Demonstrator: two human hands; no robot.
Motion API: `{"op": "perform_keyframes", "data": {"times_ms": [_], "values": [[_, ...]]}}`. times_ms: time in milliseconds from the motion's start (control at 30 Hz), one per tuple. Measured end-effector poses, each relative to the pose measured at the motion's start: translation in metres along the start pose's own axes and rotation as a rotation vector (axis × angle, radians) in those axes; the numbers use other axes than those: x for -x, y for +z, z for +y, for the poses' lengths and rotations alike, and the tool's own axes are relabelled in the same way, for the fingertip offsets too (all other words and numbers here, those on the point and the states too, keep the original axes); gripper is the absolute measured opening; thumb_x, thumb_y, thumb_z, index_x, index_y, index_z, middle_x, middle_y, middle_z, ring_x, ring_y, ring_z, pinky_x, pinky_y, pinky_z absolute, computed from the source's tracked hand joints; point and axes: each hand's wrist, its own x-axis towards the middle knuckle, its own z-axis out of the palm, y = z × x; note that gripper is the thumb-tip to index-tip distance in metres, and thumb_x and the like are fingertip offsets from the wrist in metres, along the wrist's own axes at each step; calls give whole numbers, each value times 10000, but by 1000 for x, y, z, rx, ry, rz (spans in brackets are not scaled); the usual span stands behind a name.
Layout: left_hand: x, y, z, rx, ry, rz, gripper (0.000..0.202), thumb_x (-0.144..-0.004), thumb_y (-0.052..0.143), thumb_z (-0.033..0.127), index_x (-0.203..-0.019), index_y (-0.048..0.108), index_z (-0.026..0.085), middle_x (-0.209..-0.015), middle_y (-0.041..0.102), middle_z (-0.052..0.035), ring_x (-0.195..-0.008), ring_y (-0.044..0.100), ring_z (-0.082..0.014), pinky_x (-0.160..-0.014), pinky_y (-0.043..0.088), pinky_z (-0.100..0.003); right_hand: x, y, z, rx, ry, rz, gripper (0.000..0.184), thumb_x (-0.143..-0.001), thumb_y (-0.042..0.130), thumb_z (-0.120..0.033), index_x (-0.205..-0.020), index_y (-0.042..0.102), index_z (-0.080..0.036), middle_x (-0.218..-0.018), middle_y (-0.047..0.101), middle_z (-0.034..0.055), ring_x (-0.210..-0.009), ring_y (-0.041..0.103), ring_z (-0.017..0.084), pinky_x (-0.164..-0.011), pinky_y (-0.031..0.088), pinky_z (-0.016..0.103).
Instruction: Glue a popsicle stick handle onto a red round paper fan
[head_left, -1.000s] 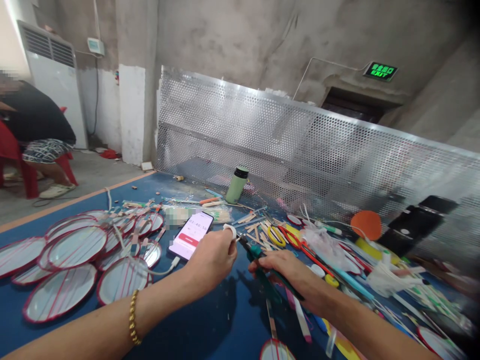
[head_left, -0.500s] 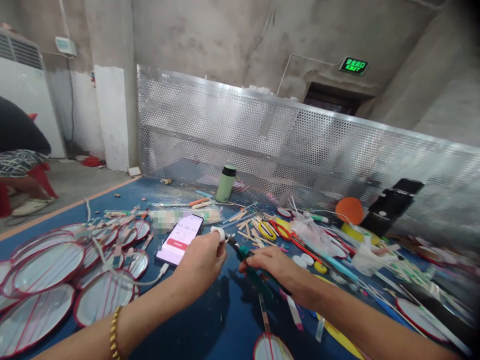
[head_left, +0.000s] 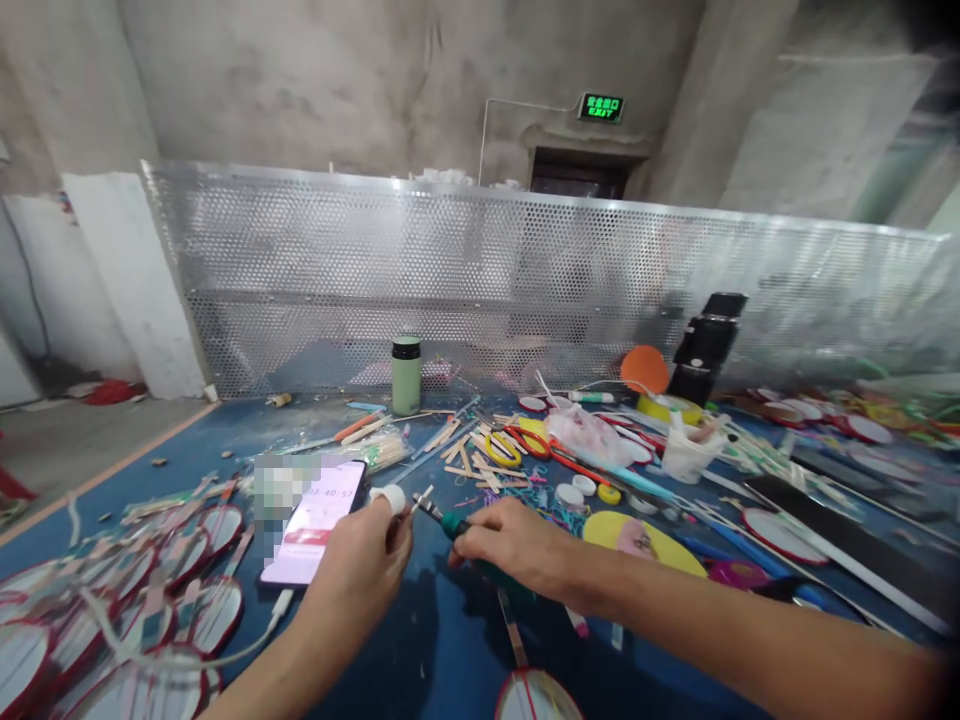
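My left hand [head_left: 358, 572] is closed, pinching a thin stick [head_left: 417, 500] and a small white ring-shaped piece [head_left: 390, 497] just above the blue table [head_left: 420, 650]. My right hand [head_left: 510, 545] grips a green-handled tool [head_left: 454, 523] whose dark metal tip points at the stick. The two hands almost meet over the table's middle. A phone [head_left: 315, 523] with a lit timer screen lies to the left of my left hand, with a white cable plugged into it.
Red-rimmed round paddles [head_left: 150, 610] lie heaped at the left. Sticks, red scissors [head_left: 544, 447], a green bottle [head_left: 406, 375], a white cup [head_left: 686, 455] and a yellow disc [head_left: 645, 530] crowd the far side. A perforated metal screen [head_left: 525, 270] walls the table's back edge.
The camera has swung right, so the seated person at the left is out of sight. Both hands keep the same grip and stay together.
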Motion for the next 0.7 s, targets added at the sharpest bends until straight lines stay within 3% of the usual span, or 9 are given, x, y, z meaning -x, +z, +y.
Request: {"op": "perform_keyframes", "data": {"times_ms": [233, 467, 700], "values": [[3, 3, -4, 29, -23, -52, 207, -911, 380, 294, -736, 467, 227, -604, 569, -15, -520, 508, -160, -531, 303, -259, 0, -1, 6, 143, -86, -34, 271, -767, 563, -304, -538, 476, -187, -518, 367, -63, -523, 346, 91, -488, 235, 253], [3, 3, -1, -9, -14, -79, 251, -919, 364, 322, -707, 466, 233, -597, 582, -27, -512, 512, -167, -523, 293, -262, 5, 2, 9, 340, -183, 78, 230, -788, 571, -302, -604, 521, -174, -750, 589, 18, -738, 507, 146, -642, 344, 249], [3, -1, 5, 92, -54, -54, 331, -898, 402, 374, -607, 481, 237, -523, 558, -14, -482, 533, -168, -505, 314, -252, 16, -1, 3, 469, -258, 78, 232, -852, 525, -321, -676, 474, -179, -874, 565, 47, -806, 521, 171, -740, 369, 290]]}}
